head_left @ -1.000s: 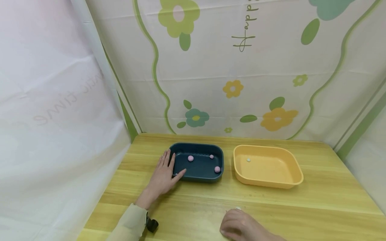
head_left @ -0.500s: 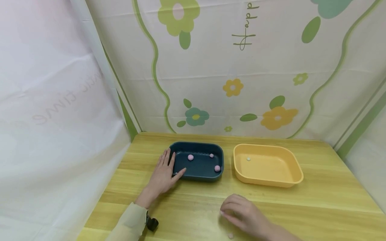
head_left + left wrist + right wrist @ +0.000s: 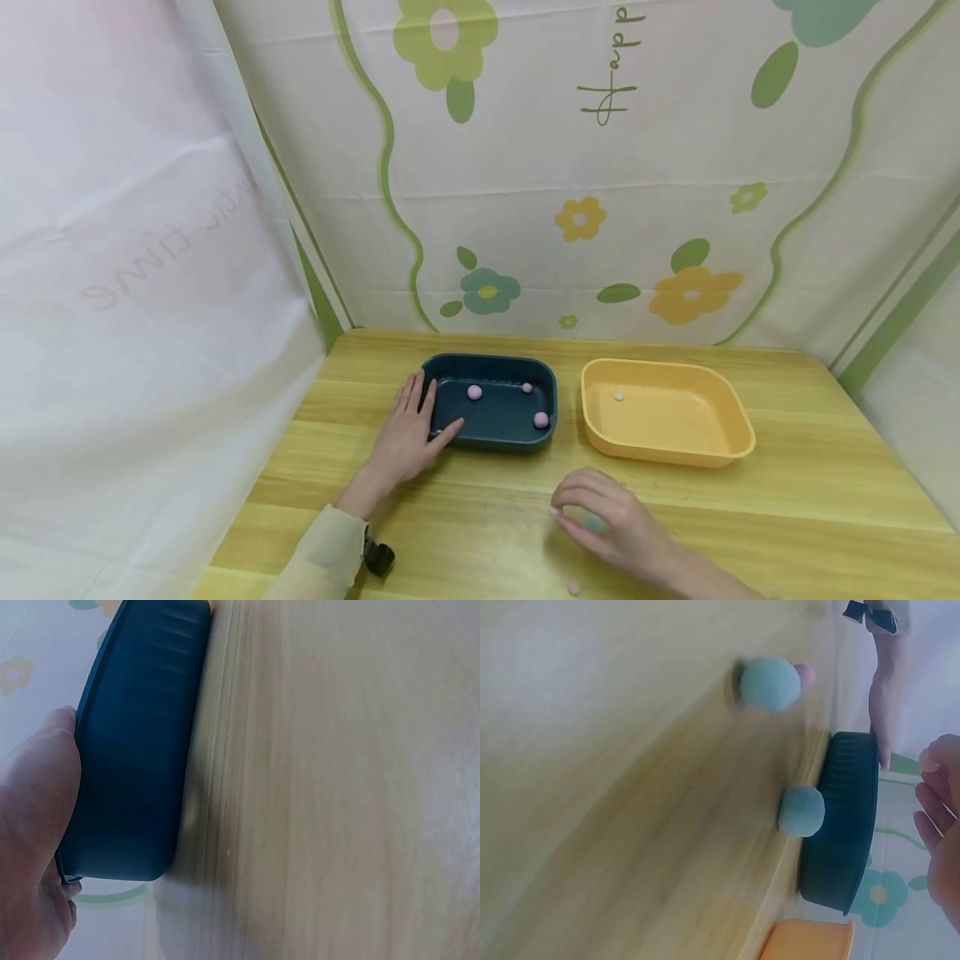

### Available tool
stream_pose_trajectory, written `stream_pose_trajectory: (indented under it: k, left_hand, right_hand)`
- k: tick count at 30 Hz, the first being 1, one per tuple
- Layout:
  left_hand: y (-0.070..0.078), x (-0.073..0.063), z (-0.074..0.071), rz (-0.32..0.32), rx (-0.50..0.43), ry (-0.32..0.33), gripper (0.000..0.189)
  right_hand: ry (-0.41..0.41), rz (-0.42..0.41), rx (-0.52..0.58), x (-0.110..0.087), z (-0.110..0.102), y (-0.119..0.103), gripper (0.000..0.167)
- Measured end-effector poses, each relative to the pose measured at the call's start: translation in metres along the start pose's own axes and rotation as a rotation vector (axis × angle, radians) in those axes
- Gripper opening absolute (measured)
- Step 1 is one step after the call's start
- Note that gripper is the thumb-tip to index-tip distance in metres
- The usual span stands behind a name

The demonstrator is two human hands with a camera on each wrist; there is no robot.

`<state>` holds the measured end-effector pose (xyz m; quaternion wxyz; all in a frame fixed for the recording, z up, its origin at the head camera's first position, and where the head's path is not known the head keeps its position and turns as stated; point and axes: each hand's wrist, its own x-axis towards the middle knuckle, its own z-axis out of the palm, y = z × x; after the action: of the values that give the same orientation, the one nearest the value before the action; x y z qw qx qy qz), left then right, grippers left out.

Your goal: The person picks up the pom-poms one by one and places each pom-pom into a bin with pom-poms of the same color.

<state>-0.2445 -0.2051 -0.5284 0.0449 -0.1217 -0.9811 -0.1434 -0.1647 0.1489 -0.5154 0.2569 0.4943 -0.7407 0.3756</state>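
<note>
My left hand [image 3: 403, 435] rests on the left end of a dark blue tray [image 3: 491, 444], fingers straight along its rim and thumb over the front edge. In the left wrist view, the thumb [image 3: 37, 787] lies against the tray's rim. My right hand [image 3: 611, 525] is above the table in front of the trays. Its thumb and finger pinch a small pale pink ball [image 3: 928, 761]. Two mint-green balls [image 3: 771, 684] lie on the table near it; the hand partly covers one in the head view. A small pink ball [image 3: 573, 587] lies close to the front edge.
Several pink balls, one at the right end [image 3: 541, 420], lie in the blue tray. To its right stands a yellow tray [image 3: 738, 450] holding one small pale ball [image 3: 618, 397]. A flowered cloth [image 3: 525, 167] hangs behind the wooden table [image 3: 480, 533].
My right hand has lifted and moved slightly forward from the table's front area, uncovering the pink ball there. The left hand and both trays stay in place.
</note>
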Motion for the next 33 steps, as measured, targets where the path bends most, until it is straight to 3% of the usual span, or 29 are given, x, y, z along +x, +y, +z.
stream_pose_trajectory:
  k: [23,33]
  left_hand:
    - [0.0,0.0,-0.0002,-0.006,-0.009,-0.008,0.099]
    - [0.0002,-0.0005,-0.0006,-0.002,-0.01,-0.002,0.098]
  right_hand:
    - [0.04,-0.053,-0.047,0.0056,-0.0009,0.003,0.019]
    - [0.046,-0.033,-0.067,0.0096,-0.0018,0.0035,0.019]
